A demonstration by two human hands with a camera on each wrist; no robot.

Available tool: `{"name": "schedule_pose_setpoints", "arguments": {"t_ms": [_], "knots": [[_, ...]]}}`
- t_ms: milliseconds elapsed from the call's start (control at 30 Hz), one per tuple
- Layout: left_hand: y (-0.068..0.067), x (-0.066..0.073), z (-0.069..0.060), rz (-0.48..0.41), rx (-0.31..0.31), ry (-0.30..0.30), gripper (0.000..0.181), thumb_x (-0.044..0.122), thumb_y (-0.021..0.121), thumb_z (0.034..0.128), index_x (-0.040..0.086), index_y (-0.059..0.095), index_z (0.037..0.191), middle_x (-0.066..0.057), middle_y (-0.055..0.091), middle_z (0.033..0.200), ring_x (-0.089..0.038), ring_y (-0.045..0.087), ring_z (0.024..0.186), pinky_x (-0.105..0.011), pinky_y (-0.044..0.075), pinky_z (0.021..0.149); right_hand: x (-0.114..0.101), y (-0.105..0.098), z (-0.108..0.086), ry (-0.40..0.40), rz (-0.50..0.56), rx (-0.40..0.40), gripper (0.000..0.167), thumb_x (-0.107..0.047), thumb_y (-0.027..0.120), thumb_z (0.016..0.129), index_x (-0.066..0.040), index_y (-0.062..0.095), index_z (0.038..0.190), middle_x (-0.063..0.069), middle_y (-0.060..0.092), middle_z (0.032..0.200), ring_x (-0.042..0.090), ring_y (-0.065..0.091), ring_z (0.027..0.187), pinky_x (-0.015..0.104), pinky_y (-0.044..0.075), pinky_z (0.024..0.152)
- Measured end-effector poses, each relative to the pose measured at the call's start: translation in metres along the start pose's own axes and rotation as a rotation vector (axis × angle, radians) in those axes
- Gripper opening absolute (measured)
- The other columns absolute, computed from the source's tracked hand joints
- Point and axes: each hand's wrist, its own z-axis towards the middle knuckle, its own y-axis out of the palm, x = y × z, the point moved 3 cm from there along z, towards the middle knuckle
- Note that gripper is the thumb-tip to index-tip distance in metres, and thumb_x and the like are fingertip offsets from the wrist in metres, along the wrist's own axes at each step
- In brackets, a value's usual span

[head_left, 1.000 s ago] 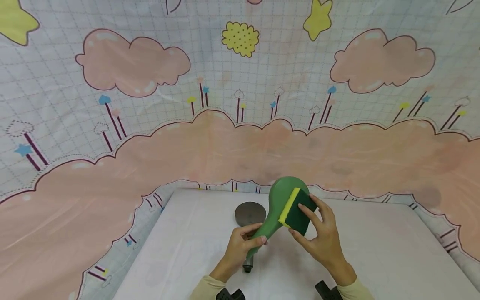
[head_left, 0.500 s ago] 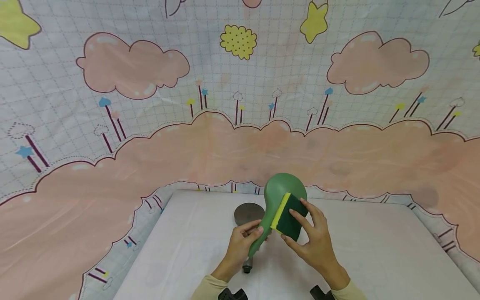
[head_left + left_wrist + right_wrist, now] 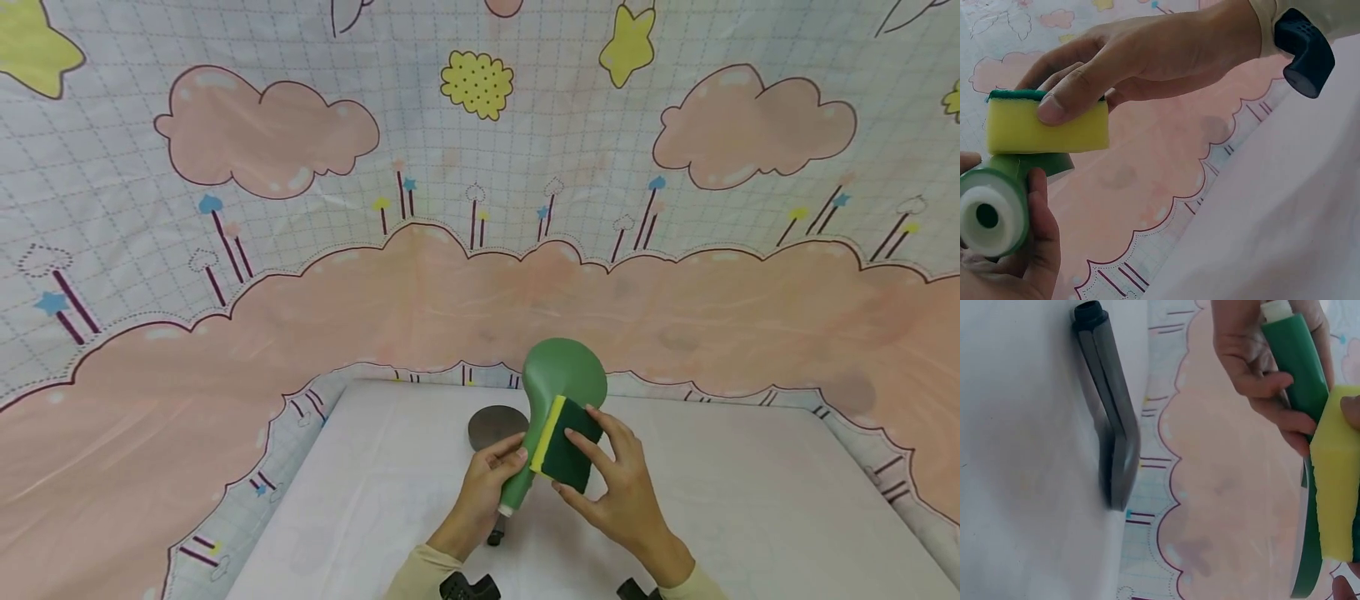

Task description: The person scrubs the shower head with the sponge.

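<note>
My left hand (image 3: pixel 474 493) grips a green handheld shower head (image 3: pixel 564 367) by its handle, with the round head tilted up and away. My right hand (image 3: pixel 628 493) pinches a sponge (image 3: pixel 573 454) with a dark green scouring layer and a yellow foam side. In the left wrist view the foam of the sponge (image 3: pixel 1082 139) lies against the green body just beyond the white hollow handle end (image 3: pixel 988 215). The head's front face is turned away from the head view.
A grey handheld shower head (image 3: pixel 497 427) lies on the white table (image 3: pixel 360 492) behind my left hand, its black end (image 3: pixel 1089 312) showing in the right wrist view. A patterned cloth (image 3: pixel 480 308) with clouds and stars hangs behind the table.
The sponge has slid down and left along the shower head toward the handle. The shower head has shifted slightly left and stands more upright, and its white handle end now shows.
</note>
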Motion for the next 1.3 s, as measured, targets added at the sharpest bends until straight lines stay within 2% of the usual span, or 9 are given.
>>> {"name": "schedule_pose_setpoints", "arguments": {"t_ms": [167, 267, 467, 767, 933, 1000, 1167, 1300], "knots": [[0.002, 0.000, 0.003, -0.027, -0.046, 0.012, 0.057, 0.025, 0.062, 0.0964, -0.001, 0.044, 0.144, -0.015, 0.060, 0.135, -0.011, 0.064, 0.109, -0.023, 0.052, 0.090, -0.002, 0.000, -0.005, -0.034, 0.003, -0.029, 0.063, -0.065, 0.062, 0.085, -0.022, 0.063, 0.131, 0.017, 0.047, 0.146, 0.035, 0.043, 0.130, 0.057, 0.038, 0.096], [0.002, 0.000, 0.005, -0.033, -0.069, 0.020, 0.058, 0.025, 0.062, 0.0967, -0.001, 0.042, 0.145, -0.018, 0.056, 0.139, -0.012, 0.064, 0.113, -0.023, 0.051, 0.093, -0.003, 0.000, -0.008, -0.044, -0.002, -0.058, 0.062, -0.062, 0.067, 0.083, -0.023, 0.063, 0.131, 0.016, 0.047, 0.145, 0.034, 0.044, 0.130, 0.057, 0.040, 0.095], [0.003, -0.002, 0.007, -0.049, -0.064, 0.008, 0.060, 0.025, 0.062, 0.0966, 0.000, 0.041, 0.146, -0.017, 0.056, 0.140, -0.013, 0.064, 0.113, -0.025, 0.052, 0.094, -0.004, 0.000, -0.016, -0.027, -0.015, -0.117, 0.065, -0.056, 0.077, 0.076, -0.026, 0.061, 0.132, 0.013, 0.047, 0.147, 0.031, 0.044, 0.131, 0.057, 0.043, 0.095], [0.004, -0.005, 0.012, -0.065, -0.044, 0.025, 0.060, 0.023, 0.063, 0.0961, -0.002, 0.040, 0.146, -0.017, 0.057, 0.140, -0.011, 0.064, 0.114, -0.027, 0.048, 0.099, -0.004, 0.000, -0.025, -0.054, -0.014, -0.134, 0.067, -0.053, 0.082, 0.072, -0.027, 0.062, 0.131, 0.012, 0.048, 0.145, 0.029, 0.044, 0.130, 0.055, 0.044, 0.093], [0.005, -0.007, 0.013, -0.055, -0.028, 0.034, 0.060, 0.019, 0.065, 0.0950, -0.005, 0.040, 0.145, -0.018, 0.061, 0.134, -0.009, 0.066, 0.107, -0.026, 0.048, 0.095, -0.001, -0.006, -0.031, -0.077, -0.031, -0.152, 0.070, -0.049, 0.086, 0.068, -0.028, 0.062, 0.130, 0.011, 0.049, 0.144, 0.027, 0.044, 0.130, 0.052, 0.044, 0.093], [0.007, -0.007, 0.014, -0.060, -0.034, 0.041, 0.060, 0.017, 0.065, 0.0948, -0.006, 0.040, 0.144, -0.019, 0.063, 0.132, -0.014, 0.067, 0.108, -0.027, 0.048, 0.094, 0.002, -0.011, -0.032, -0.084, -0.034, -0.145, 0.070, -0.047, 0.086, 0.067, -0.027, 0.063, 0.130, 0.011, 0.049, 0.144, 0.026, 0.044, 0.130, 0.049, 0.043, 0.094], [0.014, -0.013, 0.017, -0.094, -0.049, 0.021, 0.057, 0.016, 0.064, 0.0953, -0.005, 0.041, 0.144, -0.022, 0.062, 0.131, -0.026, 0.065, 0.117, -0.028, 0.048, 0.095, 0.020, -0.027, -0.034, -0.032, -0.049, -0.137, 0.068, -0.048, 0.085, 0.070, -0.026, 0.063, 0.130, 0.011, 0.048, 0.146, 0.028, 0.043, 0.131, 0.048, 0.041, 0.095], [0.020, -0.023, 0.020, -0.108, -0.050, -0.006, 0.056, 0.014, 0.062, 0.0962, -0.006, 0.040, 0.144, -0.023, 0.061, 0.132, -0.024, 0.066, 0.115, -0.027, 0.048, 0.096, 0.036, -0.041, -0.034, 0.039, -0.079, -0.131, 0.070, -0.044, 0.088, 0.067, -0.024, 0.064, 0.130, 0.013, 0.047, 0.147, 0.030, 0.042, 0.131, 0.051, 0.041, 0.095]]}}
